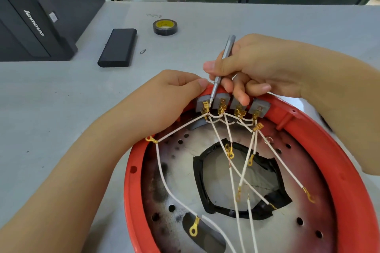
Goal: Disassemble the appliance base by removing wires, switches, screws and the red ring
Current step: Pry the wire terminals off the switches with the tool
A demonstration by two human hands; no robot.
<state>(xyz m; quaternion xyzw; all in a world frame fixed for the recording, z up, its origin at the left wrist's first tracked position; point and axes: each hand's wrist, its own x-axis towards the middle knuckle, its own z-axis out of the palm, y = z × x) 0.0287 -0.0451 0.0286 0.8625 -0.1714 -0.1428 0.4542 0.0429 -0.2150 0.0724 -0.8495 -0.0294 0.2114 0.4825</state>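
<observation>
While my right hand (259,68) grips the grey screwdriver (221,72) pen-style, its tip sits at the brass terminal on the leftmost switch (202,103). Left hand (164,96) curls over the red ring (337,162) just beside that switch, thumb pressing the rim, steadying the base.

Step in hand, as I read it: prying spade connectors off the row of four grey switches. Most white wires (164,176) already hang loose at their far ends, ring lugs free over the metal plate (181,172); switch ends look attached.

Next move needs: light levering at the terminal, no slip toward my left thumb; then pull the wire straight off.

Appliance base lies upside down on the counter (61,109), close to me, lower edge out of frame. Inside the ring: perforated scorched plate, centre hole edged with black tape, the wires.

Further back: tape roll (165,26), black case (118,47), a loose bit (143,51).
</observation>
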